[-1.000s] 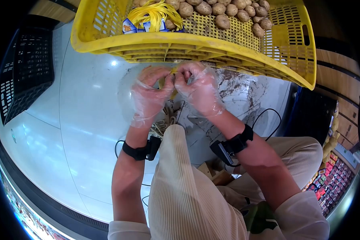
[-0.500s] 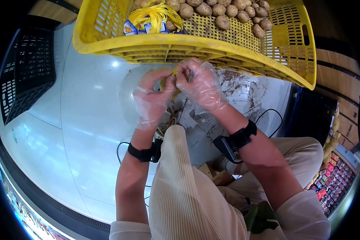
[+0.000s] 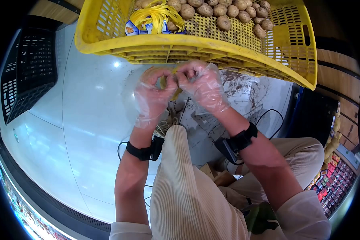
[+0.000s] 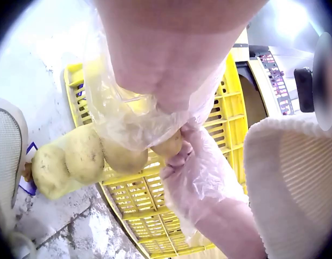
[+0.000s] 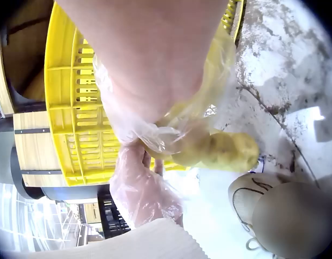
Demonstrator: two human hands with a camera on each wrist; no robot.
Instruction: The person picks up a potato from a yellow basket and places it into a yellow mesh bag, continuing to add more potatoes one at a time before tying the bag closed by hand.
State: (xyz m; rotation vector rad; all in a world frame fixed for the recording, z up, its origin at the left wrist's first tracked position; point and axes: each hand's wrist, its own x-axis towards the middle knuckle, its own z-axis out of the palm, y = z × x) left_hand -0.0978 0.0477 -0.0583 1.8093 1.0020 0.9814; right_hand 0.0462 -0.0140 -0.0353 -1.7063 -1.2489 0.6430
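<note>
A yellow mesh bag of potatoes (image 4: 82, 154) hangs below the hands, several potatoes lined up inside it and a blue-edged label at its lower end. Both hands wear clear plastic gloves and meet at the bag's top. My left hand (image 3: 152, 96) pinches the yellow netting between thumb and fingers. Close beside it, my right hand (image 3: 206, 88) pinches the same netting, its fingertips almost against the left thumb. From the head view the hands hide most of the bag; in the right wrist view its potatoes (image 5: 231, 151) show above the floor.
A yellow crate (image 3: 180, 40) stands just ahead of the hands. Inside are loose potatoes (image 3: 224, 23) and a bundle of yellow mesh bags (image 3: 156, 17) with blue labels. A black crate (image 3: 34, 74) is at the left. Dirt marks the floor (image 3: 244, 90); a shoe (image 5: 252, 199) is close below.
Both hands have shifted slightly to the right and keep pinching the netting. Small finger movements show at the bag's top, and the right hand has tilted a little.
</note>
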